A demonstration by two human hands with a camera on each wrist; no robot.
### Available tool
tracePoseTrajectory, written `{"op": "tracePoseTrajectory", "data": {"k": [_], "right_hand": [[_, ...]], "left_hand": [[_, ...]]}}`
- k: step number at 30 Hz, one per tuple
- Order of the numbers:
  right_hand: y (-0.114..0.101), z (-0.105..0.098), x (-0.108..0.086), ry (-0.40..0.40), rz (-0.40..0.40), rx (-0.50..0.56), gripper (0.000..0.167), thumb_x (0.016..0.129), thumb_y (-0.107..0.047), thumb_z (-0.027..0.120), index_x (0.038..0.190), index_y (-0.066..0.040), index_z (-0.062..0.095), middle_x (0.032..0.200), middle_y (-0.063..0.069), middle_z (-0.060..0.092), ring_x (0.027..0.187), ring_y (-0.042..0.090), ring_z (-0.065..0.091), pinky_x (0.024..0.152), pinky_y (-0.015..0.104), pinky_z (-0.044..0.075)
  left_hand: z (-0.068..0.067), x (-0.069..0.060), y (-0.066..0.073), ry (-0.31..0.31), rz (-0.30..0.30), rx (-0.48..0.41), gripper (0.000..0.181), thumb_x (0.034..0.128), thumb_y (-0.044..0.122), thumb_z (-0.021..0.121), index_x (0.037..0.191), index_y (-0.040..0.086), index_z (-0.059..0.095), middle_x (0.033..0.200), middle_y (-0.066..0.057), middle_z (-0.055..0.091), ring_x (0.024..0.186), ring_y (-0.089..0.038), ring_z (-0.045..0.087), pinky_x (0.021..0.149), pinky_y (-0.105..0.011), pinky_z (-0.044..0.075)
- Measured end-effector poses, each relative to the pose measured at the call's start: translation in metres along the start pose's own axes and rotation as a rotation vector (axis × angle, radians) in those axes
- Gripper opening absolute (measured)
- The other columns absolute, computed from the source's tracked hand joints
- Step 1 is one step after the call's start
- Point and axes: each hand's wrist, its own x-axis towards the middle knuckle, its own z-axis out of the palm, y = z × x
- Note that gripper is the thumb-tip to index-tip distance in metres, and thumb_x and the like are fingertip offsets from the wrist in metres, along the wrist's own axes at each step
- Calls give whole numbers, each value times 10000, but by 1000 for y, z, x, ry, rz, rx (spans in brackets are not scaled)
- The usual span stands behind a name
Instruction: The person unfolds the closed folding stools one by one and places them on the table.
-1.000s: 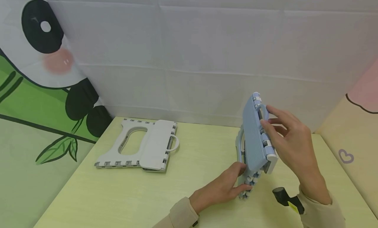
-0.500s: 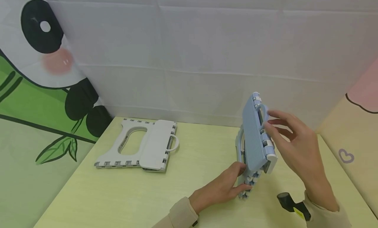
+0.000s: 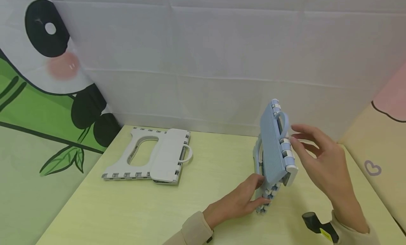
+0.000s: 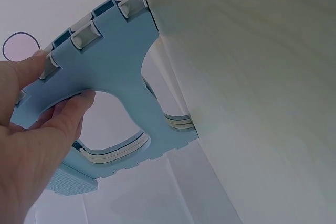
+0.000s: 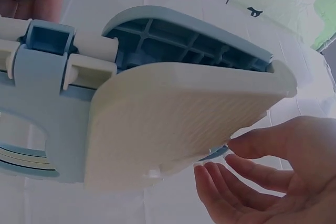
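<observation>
A blue-and-white folding stool [image 3: 272,146] stands on its edge on the table, folded, its halves slightly apart at the top. My left hand [image 3: 238,199] grips its lower near side, with fingers reaching into the oval cutout in the left wrist view, where the blue leg panel [image 4: 118,56] shows. Just right of the stool's loop handle [image 3: 286,123], my right hand [image 3: 326,164] hovers with fingers loosely bent and holds nothing. From the right wrist camera, the white panel [image 5: 168,119] tilts away from the blue ribbed one, and the thumb is very close to its edge.
A white folding stool [image 3: 169,155] lies flat at the table's left, its handle pointing right. The pale yellow table [image 3: 142,213] backs onto a white cloth wall [image 3: 206,61]. Printed side walls rise left and right.
My right hand has let go of the loop handle and drawn away to the right and slightly down. The left hand and the blue stool have stayed in place.
</observation>
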Motion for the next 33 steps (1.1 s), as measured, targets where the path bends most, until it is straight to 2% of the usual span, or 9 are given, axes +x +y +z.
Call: {"op": "tracePoseTrajectory", "data": {"k": [2,10,13,19,22,27,33], "right_hand": [[2,-1,-2,-3,6,-11,352,961,-9,702,1308,-64,674,1179,-209,636,1051,-49,604,911,43,457],[12,-1,-8,-20,-1,5,342,947,46,694,1275,-45,676,1168,-172,640,1066,-26,616,904,54,473],[16,-2,-11,-31,-2,3,352,940,60,695,1274,-46,674,1185,-120,649,1075,-24,616,902,56,476],[22,-2,-16,-49,-5,-8,326,932,85,690,1242,-16,669,1202,72,658,1081,-36,605,896,56,479],[25,-2,-18,-54,-7,-12,318,925,98,692,1224,-8,671,1202,108,658,1079,-40,602,890,59,483],[31,-2,-23,-71,-3,-30,326,919,99,700,1221,-19,674,1205,128,654,1077,-55,589,885,48,476],[39,-2,-29,-93,26,-53,325,930,63,710,1239,-27,672,1205,59,657,1061,-97,584,871,41,476]], "left_hand": [[0,0,0,1,-2,2,522,1027,102,630,1419,-23,309,1408,-163,484,1358,-150,488,1128,-211,389],[1,1,-1,7,-6,2,529,1020,99,639,1417,-25,312,1415,-163,482,1372,-154,481,1126,-198,381],[1,1,0,5,-6,4,528,1022,103,636,1417,-26,311,1411,-162,481,1369,-151,481,1127,-200,381],[1,1,-1,4,-5,1,523,1024,105,634,1413,-26,310,1402,-161,483,1366,-147,480,1128,-200,379],[1,1,-1,3,0,-4,520,1023,101,635,1409,-28,310,1395,-165,487,1361,-148,483,1127,-209,387],[0,1,-1,-1,6,-12,518,1026,100,629,1411,-30,307,1395,-168,487,1361,-149,484,1127,-226,398],[-1,0,0,-1,12,-12,520,1020,92,638,1404,-34,310,1390,-174,489,1358,-156,488,1126,-227,401]]}}
